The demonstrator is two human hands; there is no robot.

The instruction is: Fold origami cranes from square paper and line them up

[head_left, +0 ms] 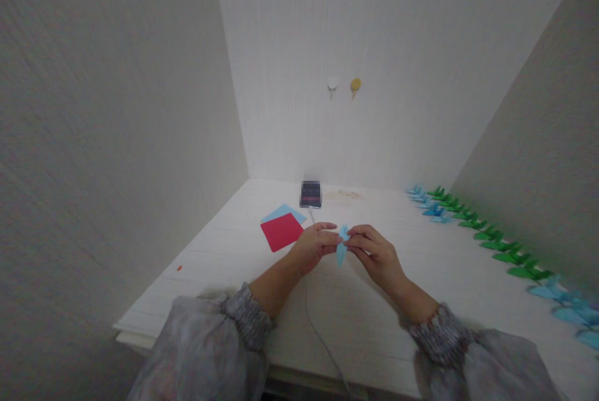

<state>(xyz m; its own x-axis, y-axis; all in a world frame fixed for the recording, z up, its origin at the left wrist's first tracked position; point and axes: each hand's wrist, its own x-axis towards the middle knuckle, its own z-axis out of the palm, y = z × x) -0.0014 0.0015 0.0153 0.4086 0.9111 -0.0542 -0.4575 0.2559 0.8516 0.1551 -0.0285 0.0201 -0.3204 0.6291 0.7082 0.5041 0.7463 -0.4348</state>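
Observation:
Between my two hands, above the middle of the table, is a small folded piece of light blue paper [342,254]. My left hand [314,246] pinches it from the left with the fingertips. From the right, my right hand [377,254] grips its upper part between thumb and fingers. The fingertips cover part of the folds. Left of my left hand lie a red paper sheet [281,231] and, partly under it, a light blue sheet [284,209].
Green folded paper cranes [486,234] stand in a row along the right wall, with light blue cranes [564,302] nearer me. A phone [311,194] rests at the back, its white cable [314,327] running under my hands to the front edge. Two hooks [355,85] hang on the wall.

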